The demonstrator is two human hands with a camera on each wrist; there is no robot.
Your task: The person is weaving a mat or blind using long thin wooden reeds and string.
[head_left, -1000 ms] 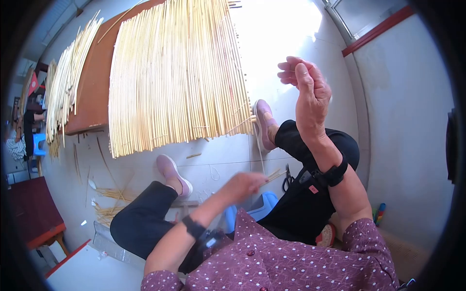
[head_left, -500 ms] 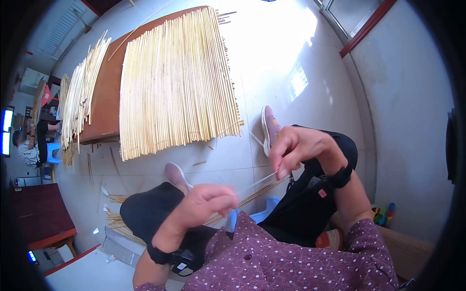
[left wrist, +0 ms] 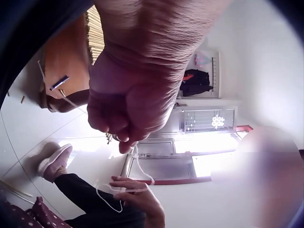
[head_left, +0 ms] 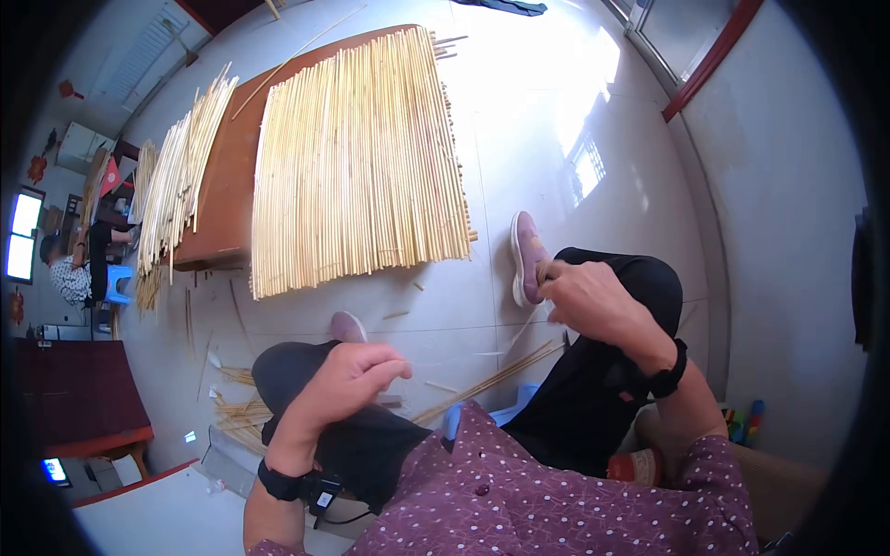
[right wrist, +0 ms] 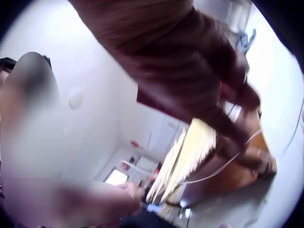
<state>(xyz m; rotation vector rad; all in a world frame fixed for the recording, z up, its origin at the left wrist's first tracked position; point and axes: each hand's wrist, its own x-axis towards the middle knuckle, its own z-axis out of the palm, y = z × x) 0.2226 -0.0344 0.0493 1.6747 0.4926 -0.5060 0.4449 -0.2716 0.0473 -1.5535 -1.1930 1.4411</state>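
Note:
My left hand [head_left: 348, 380] is at the left, above my thigh, fingers curled. In the left wrist view its fingertips pinch a white string [left wrist: 139, 164], which trails toward my other hand. My right hand [head_left: 593, 298] hovers over the right knee, fingers bent. The left wrist view shows string looped across its fingers, and in the blurred right wrist view the string [right wrist: 209, 178] passes its fingertips. Between the hands, lower down, a few long thin stalks [head_left: 491, 375] lie slantwise. Ahead, a mat of pale stalks [head_left: 357, 176] covers much of the brown low table [head_left: 218, 199].
A loose pile of stalks [head_left: 181, 176] lies along the table's left side. Stalk scraps [head_left: 241, 412] litter the floor at left. A blue stool [head_left: 524, 398] shows between my knees. A white wall [head_left: 779, 185] rises at right. Another person [head_left: 69, 278] sits far left.
My right hand came down from a raised position to string between both hands, then moved slightly up. My left hand drew back leftward, widening the gap. The head view shifted a little.

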